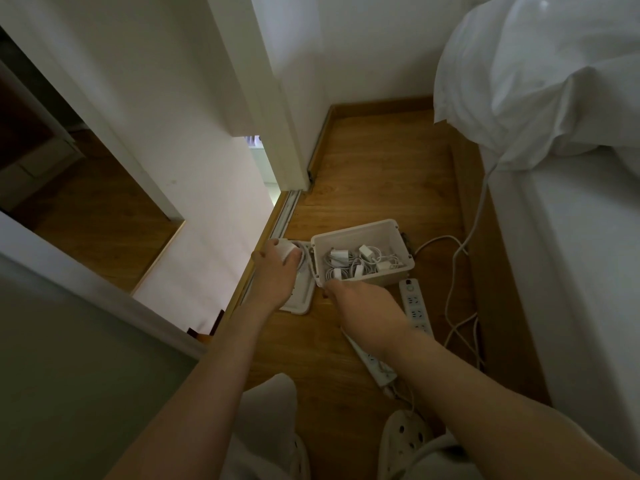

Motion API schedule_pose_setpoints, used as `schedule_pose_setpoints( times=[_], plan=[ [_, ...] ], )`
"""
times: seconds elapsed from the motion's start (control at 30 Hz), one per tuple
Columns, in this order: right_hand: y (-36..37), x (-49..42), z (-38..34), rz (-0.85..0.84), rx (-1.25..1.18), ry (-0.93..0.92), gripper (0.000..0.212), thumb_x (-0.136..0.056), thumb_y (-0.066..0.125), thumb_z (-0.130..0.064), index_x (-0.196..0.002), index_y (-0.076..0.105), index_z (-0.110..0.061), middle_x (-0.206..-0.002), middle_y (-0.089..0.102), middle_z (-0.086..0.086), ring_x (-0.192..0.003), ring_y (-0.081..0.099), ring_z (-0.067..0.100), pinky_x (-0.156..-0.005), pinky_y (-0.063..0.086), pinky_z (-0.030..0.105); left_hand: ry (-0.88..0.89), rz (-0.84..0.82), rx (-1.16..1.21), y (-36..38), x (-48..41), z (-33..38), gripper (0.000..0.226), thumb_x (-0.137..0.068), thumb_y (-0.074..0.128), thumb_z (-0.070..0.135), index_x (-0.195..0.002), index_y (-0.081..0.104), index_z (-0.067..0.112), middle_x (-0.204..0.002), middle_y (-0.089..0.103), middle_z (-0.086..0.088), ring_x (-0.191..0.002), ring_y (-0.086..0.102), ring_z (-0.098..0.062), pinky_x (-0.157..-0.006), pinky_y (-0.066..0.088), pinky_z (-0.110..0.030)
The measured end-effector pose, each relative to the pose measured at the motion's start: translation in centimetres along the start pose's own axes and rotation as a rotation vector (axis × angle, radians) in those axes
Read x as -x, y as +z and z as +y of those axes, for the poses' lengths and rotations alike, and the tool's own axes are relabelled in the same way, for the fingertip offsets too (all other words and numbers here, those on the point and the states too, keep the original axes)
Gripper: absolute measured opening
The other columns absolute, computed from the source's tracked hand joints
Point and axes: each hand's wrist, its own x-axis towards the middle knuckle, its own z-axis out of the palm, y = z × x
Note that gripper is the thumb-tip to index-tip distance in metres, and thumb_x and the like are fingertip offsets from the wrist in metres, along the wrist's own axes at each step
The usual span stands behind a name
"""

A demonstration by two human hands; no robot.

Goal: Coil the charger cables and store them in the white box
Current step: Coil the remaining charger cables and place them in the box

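Head view. My left grip (277, 271) is clamped on a white charger brick (286, 250). Its cable (304, 260) is looped loosely beside it, above the lid (298, 303) that lies flat on the floor at 9 o'clock of the white box (363, 226). The box stands open, with several coiled chargers (356, 263) inside. My right grip (363, 301) is at the box's near wall, 6 o'clock. Its fingers are hidden, so I cannot tell whether it holds the wall.

Recommendation: tighten the loops evenly before lifting and keep the loose end pinned against the brick. Steady the box, then lower the coil in beside the others, not on top.
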Motion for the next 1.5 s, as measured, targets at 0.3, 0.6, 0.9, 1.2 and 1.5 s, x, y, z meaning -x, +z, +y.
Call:
schedule_pose_setpoints(
  times=[0.3,0.6,0.9,1.2,1.5],
  plan=[
    [0.8,0.4,-1.2,-0.143,0.019,-0.115,0.059,-0.093,0.040,0.002,-0.145,0.020,-0.016,-0.108,0.060,0.011,-0.089,0.059,0.025,-0.069,0.044,0.033,-0.251,-0.218,0.946,0.2,0.5,1.5,0.039,-0.102,0.026,0.035,-0.113,0.053,0.009,-0.093,0.059,-0.012,-0.072,0.057,-0.020,-0.073,0.056,-0.040],
    [1.9,-0.7,1.4,-0.116,-0.147,-0.076,0.033,-0.099,0.040,-0.013,-0.127,0.046,-0.027,-0.101,0.064,0.006,-0.085,0.060,0.022,-0.075,0.050,0.035,-0.207,-0.474,1.123,-0.7,1.3,2.6,0.030,-0.090,0.046,0.036,-0.098,0.064,0.013,-0.084,0.063,-0.008,-0.072,0.061,-0.017,-0.053,0.048,-0.022],
    [0.7,-0.7,4.1,-0.178,-0.064,0.059,0.032,-0.101,0.034,-0.031,-0.091,0.059,-0.013,-0.093,0.064,0.006,-0.085,0.061,0.021,-0.078,0.050,0.034,-0.035,-0.616,0.536,-2.2,0.7,1.5,0.039,-0.080,0.051,0.055,-0.086,0.072,0.023,-0.079,0.061,-0.008,-0.060,0.057,-0.014,-0.052,0.037,-0.020],
    [0.1,-1.1,3.6,0.085,0.064,0.192,0.027,-0.099,0.041,-0.031,-0.093,0.062,-0.014,-0.093,0.064,0.002,-0.086,0.059,0.019,-0.074,0.048,0.031,0.125,-0.636,-0.022,-1.8,1.6,1.1,0.035,-0.076,0.057,0.060,-0.076,0.074,0.029,-0.082,0.069,-0.019,-0.066,0.063,-0.037,-0.056,0.047,-0.030],
    [-0.3,-1.2,3.6,0.273,0.004,0.219,0.033,-0.100,0.036,-0.033,-0.108,0.064,-0.017,-0.103,0.064,0.001,-0.096,0.055,0.016,-0.078,0.049,0.030,0.206,-0.414,-0.125,-1.1,1.0,0.3,0.035,-0.093,0.051,0.042,-0.125,0.057,0.031,-0.105,0.055,0.013,-0.080,0.064,-0.021,-0.046,0.046,-0.016]
  ],
)
